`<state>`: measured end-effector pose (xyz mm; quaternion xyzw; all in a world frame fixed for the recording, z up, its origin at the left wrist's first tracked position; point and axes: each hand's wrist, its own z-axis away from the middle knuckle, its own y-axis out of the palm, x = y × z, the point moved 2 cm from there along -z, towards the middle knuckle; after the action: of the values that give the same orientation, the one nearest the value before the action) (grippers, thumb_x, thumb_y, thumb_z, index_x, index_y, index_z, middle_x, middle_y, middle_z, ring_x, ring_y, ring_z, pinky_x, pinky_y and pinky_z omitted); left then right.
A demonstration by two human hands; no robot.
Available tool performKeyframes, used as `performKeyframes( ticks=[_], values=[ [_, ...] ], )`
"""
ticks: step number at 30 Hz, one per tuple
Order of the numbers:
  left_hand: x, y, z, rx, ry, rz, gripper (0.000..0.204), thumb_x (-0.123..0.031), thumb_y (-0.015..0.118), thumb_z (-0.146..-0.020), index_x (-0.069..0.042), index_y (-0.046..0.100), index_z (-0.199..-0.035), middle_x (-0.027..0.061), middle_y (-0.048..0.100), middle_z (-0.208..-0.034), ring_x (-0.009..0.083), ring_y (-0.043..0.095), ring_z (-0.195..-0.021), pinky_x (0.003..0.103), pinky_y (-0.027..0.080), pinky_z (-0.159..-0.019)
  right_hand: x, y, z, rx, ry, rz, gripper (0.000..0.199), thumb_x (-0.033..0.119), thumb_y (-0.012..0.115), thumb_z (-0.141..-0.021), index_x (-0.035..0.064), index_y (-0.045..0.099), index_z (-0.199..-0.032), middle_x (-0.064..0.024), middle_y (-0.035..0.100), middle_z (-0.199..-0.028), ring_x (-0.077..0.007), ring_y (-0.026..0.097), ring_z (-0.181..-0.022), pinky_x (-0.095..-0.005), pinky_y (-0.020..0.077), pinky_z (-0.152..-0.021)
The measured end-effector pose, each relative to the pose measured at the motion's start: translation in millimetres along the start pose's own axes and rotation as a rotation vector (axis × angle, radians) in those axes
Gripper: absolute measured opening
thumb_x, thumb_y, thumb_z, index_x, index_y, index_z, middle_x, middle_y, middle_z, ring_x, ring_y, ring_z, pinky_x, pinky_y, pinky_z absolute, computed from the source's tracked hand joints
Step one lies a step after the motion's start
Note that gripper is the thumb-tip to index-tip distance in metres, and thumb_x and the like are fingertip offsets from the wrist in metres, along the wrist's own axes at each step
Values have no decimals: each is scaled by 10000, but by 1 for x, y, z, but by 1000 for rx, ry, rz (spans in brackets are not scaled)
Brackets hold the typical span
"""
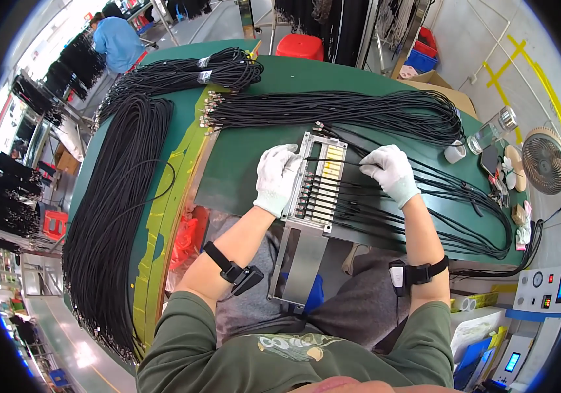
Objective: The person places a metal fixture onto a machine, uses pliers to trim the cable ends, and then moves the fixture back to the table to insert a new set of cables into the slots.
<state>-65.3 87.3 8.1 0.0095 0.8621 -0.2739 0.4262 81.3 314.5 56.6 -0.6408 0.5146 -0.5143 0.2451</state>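
Observation:
Across the front of the table lies a metal fixture [328,173] with a row of pale slots. Several black cables [366,190] with metal plug ends lie side by side in its lower slots and trail off to the right. My left hand [276,175], in a white glove, is closed at the fixture's left edge, its fingertips on the plug end of one cable. That same cable [333,160] runs across the upper slots to my gloved right hand [390,171], which pinches it between thumb and fingers. The plug itself is mostly hidden by my left fingertips.
A long cable bundle [333,110] lies behind the fixture, and a larger bundle [113,216] hangs over the left side. At right are a glass bottle [490,130], a fan [545,160] and a boxy instrument [542,290]. Another person [116,42] stands far left.

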Motion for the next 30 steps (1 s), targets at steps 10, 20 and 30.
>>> performKeyframes(
  ticks=[10, 20, 30],
  values=[
    [-8, -10, -3, 184, 293, 16, 129, -181, 666, -879, -54, 679, -900, 125, 654, -1190, 314, 549, -1161, 409, 442, -992, 49, 25, -5, 30, -219, -92, 186, 232, 725, -769, 79, 729, -874, -121, 695, -837, -306, 636, -879, -410, 485, -824],
    [5, -5, -3, 32, 80, -146, 166, -243, 648, -870, -90, 713, -884, 76, 706, -1034, 287, 626, -1021, 400, 461, -929, 30, 17, -2, 72, -145, 67, 105, 181, 735, -745, 109, 715, -818, -75, 668, -795, -297, 611, -862, -409, 467, -792],
    [12, -2, -3, 98, 56, -123, 166, -237, 642, -874, -105, 717, -940, 74, 703, -1035, 277, 622, -1024, 400, 460, -918, 17, 24, -1, -42, -176, 237, 82, 223, 733, -748, 169, 684, -787, -16, 631, -765, -262, 591, -872, -406, 452, -790]
  ],
)
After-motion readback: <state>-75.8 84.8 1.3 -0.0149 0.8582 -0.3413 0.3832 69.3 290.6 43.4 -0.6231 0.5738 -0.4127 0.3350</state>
